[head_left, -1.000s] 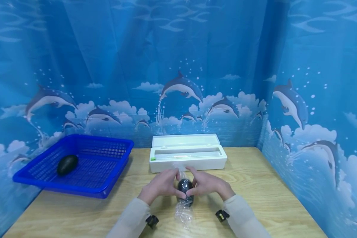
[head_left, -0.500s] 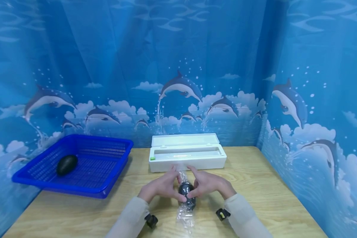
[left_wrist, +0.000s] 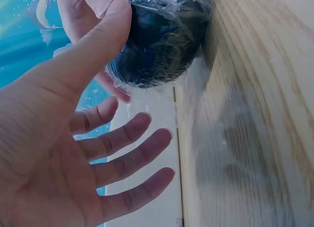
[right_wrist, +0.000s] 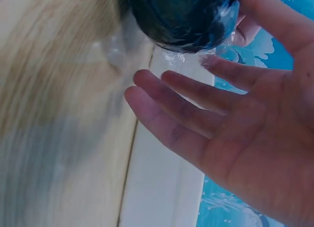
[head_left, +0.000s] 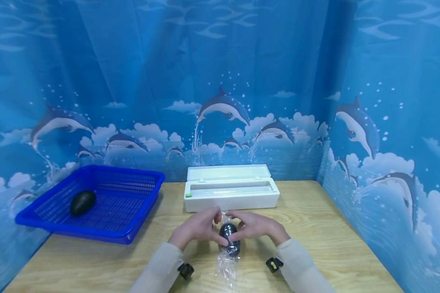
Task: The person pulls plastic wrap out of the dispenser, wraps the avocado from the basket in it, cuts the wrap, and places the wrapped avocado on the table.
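A dark oval avocado lies on the table between my hands, wrapped in clear cling film. A crumpled tail of film spreads from its near end, and more film shows at the far end. My left hand holds the avocado from the left, thumb on its top and index finger by the far film. From the right, my right hand holds it likewise, its index finger touching the film. In both wrist views the remaining fingers are spread and loosely bent, off the wrapped avocado.
Behind the hands stands a white cling film box, lid raised, with a green piece at its left corner. At left, a blue plastic basket contains another dark avocado. A dolphin-print curtain borders the wooden table.
Half a second ago the index fingers reached farther toward the box; now they have drawn back and closer together at the avocado's far end. The near film tail has shifted slightly.
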`<action>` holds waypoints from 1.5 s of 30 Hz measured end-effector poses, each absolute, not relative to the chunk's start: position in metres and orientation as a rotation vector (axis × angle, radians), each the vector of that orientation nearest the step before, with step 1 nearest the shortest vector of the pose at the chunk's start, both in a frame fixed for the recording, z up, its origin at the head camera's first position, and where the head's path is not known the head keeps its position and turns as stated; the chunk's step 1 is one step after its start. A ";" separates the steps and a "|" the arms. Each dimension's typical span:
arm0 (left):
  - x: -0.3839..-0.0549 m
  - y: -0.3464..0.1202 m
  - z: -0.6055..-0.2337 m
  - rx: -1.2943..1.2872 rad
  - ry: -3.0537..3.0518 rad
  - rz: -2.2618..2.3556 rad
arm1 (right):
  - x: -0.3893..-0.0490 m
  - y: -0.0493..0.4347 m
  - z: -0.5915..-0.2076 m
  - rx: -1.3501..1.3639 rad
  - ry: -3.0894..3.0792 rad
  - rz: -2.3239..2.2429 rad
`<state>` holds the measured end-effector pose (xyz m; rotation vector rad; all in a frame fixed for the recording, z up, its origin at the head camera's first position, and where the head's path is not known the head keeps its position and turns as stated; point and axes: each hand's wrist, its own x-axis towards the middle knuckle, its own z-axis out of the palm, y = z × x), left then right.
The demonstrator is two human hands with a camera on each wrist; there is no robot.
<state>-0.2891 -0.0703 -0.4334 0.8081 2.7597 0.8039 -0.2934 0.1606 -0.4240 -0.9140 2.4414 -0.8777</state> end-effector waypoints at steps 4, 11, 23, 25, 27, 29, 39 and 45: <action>-0.290 -0.070 -0.434 0.828 2.750 0.819 | -0.294 0.160 -0.426 -0.922 2.467 -0.893; -0.290 -0.071 -0.435 0.847 2.756 0.813 | -0.293 0.159 -0.426 -0.901 2.521 -0.926; -0.285 -0.071 -0.434 0.802 2.730 0.706 | -0.288 0.157 -0.422 -0.882 2.643 -0.799; -0.285 -0.071 -0.435 0.804 2.732 0.699 | -0.286 0.158 -0.419 -0.910 2.667 -0.753; -0.285 -0.070 -0.437 0.811 2.735 0.690 | -0.285 0.158 -0.417 -0.957 2.671 -0.718; -0.285 -0.069 -0.438 0.819 2.739 0.686 | -0.284 0.157 -0.415 -0.990 2.656 -0.695; -0.288 -0.070 -0.440 0.758 2.684 0.740 | -0.284 0.156 -0.417 -0.809 2.512 -0.697; -0.289 -0.070 -0.441 0.745 2.665 0.719 | -0.286 0.157 -0.418 -0.757 2.491 -0.660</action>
